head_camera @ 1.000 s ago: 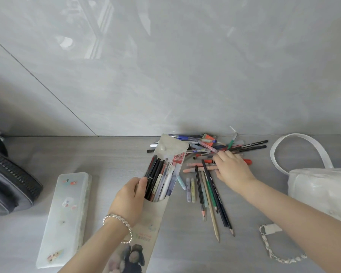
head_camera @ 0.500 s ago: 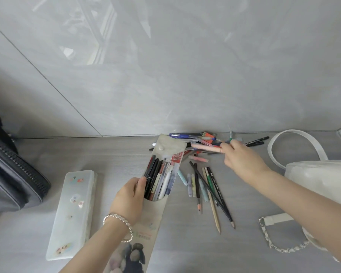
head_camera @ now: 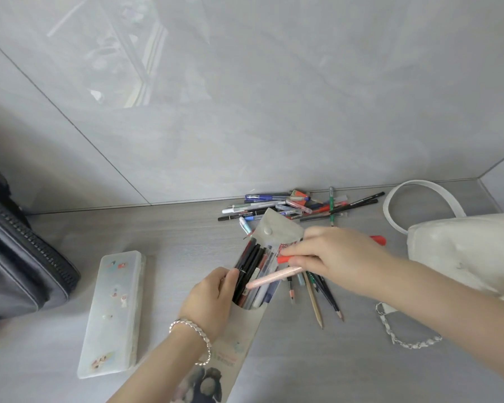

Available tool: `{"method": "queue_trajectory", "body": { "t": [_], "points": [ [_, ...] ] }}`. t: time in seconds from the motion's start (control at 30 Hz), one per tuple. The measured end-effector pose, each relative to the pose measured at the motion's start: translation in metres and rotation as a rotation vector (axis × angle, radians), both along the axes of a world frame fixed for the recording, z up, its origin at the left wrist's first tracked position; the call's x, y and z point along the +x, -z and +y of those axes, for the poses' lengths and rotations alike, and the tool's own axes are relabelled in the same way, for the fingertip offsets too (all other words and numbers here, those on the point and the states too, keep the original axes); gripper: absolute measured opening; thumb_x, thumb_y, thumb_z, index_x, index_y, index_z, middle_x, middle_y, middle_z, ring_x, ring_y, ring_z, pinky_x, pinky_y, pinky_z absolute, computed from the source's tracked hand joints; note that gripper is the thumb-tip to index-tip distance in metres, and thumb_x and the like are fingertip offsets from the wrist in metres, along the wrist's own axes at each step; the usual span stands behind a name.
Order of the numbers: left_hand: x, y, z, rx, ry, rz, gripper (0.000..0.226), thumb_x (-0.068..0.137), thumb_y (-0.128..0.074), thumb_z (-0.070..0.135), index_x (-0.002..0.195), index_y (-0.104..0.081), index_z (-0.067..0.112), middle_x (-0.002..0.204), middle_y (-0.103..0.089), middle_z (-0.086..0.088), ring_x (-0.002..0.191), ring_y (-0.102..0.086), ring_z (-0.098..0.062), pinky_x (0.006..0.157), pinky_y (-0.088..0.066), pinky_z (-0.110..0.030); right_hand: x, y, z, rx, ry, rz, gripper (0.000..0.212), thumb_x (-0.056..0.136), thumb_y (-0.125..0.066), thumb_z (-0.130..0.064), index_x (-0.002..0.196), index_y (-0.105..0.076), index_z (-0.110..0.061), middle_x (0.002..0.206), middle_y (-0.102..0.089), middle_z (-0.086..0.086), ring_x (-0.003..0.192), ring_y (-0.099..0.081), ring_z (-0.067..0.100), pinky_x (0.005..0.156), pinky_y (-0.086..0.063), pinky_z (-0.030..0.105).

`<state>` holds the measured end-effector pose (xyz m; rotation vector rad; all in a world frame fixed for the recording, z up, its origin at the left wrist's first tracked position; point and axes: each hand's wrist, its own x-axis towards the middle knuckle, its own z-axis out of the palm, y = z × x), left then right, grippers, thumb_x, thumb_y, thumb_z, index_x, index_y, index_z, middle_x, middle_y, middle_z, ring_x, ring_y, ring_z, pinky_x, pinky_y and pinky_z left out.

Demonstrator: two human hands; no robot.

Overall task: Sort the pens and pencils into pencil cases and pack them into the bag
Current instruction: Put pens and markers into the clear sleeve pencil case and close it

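A flat beige pencil pouch (head_camera: pixel 239 341) with an open snap flap lies in the middle, several pens (head_camera: pixel 253 271) sticking out of its mouth. My left hand (head_camera: pixel 210 298) grips the pouch's left edge at the opening. My right hand (head_camera: pixel 332 257) holds a pink pen (head_camera: pixel 274 277) and a red pen (head_camera: pixel 282 258) over the pouch mouth. Loose pens (head_camera: pixel 297 206) lie piled by the wall. Several pencils (head_camera: pixel 317 298) lie right of the pouch. A translucent hard pencil case (head_camera: pixel 114 312) lies shut at the left.
A dark grey zipped bag (head_camera: pixel 18 263) sits at the far left. A white bag (head_camera: pixel 463 248) with a looped handle and a chain strap (head_camera: pixel 405 335) sits at the right. The wall runs close behind the pen pile.
My right hand left the pen pile by the wall and came back to the pouch mouth carrying a pink pen and a red pen. My left hand stayed on the pouch.
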<state>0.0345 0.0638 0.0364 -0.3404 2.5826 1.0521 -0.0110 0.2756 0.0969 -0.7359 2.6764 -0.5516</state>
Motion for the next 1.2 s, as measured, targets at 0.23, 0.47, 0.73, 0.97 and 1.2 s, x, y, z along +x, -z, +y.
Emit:
{"method": "queue_trajectory", "body": {
  "t": [0.23, 0.47, 0.73, 0.97, 1.2],
  "points": [
    [0.007, -0.005, 0.009, 0.052, -0.018, 0.056, 0.038, 0.097, -0.033, 0.035, 0.066, -0.046, 0.017, 0.062, -0.050, 0.003, 0.061, -0.045, -0.013, 0.061, -0.036, -0.027, -0.001, 0.011, -0.036, -0.181, 0.004, 0.094, 0.034, 0.084, -0.059, -0.045, 0.113, -0.064, -0.028, 0.101, -0.062, -0.003, 0.095, -0.054, 0.015, 0.067, -0.034, 0.028],
    [0.023, -0.010, 0.021, 0.142, 0.126, 0.051, 0.059, 0.082, -0.019, 0.060, 0.089, -0.058, 0.017, 0.079, -0.064, 0.002, 0.077, -0.058, -0.015, 0.075, -0.044, -0.028, 0.006, 0.033, -0.063, -0.216, 0.026, 0.356, 0.044, 0.070, -0.065, -0.049, 0.094, -0.064, -0.013, 0.076, -0.061, 0.001, 0.068, -0.059, 0.020, 0.046, -0.023, 0.024],
    [0.015, -0.005, 0.005, 0.098, -0.030, 0.049, 0.042, 0.093, -0.044, 0.039, 0.058, -0.038, 0.016, 0.053, -0.034, 0.007, 0.051, -0.032, -0.011, 0.048, -0.030, -0.019, 0.012, 0.027, -0.041, -0.933, 0.669, -0.032, 0.037, 0.099, -0.033, -0.013, 0.128, -0.042, -0.035, 0.081, -0.052, -0.012, 0.071, -0.049, -0.004, 0.068, -0.040, 0.008],
    [0.012, -0.005, 0.004, 0.087, -0.060, 0.044, 0.043, 0.093, -0.043, 0.040, 0.059, -0.037, 0.014, 0.054, -0.033, 0.004, 0.051, -0.030, -0.012, 0.046, -0.030, -0.018, 0.033, 0.034, -0.023, -1.465, 0.988, -0.586, 0.033, 0.095, -0.031, 0.004, 0.093, -0.061, -0.010, 0.070, -0.065, 0.013, 0.059, -0.068, 0.019, 0.056, -0.056, 0.023],
    [0.011, -0.003, 0.004, 0.085, -0.057, 0.023, 0.042, 0.093, -0.044, 0.040, 0.058, -0.038, 0.017, 0.053, -0.034, 0.006, 0.050, -0.032, -0.011, 0.047, -0.027, -0.020, 0.029, 0.035, -0.004, -1.143, 0.903, -0.680, 0.023, 0.086, -0.051, -0.038, 0.080, -0.057, -0.016, 0.095, -0.072, 0.010, 0.091, -0.067, 0.014, 0.081, -0.048, 0.028]
  ]
}}
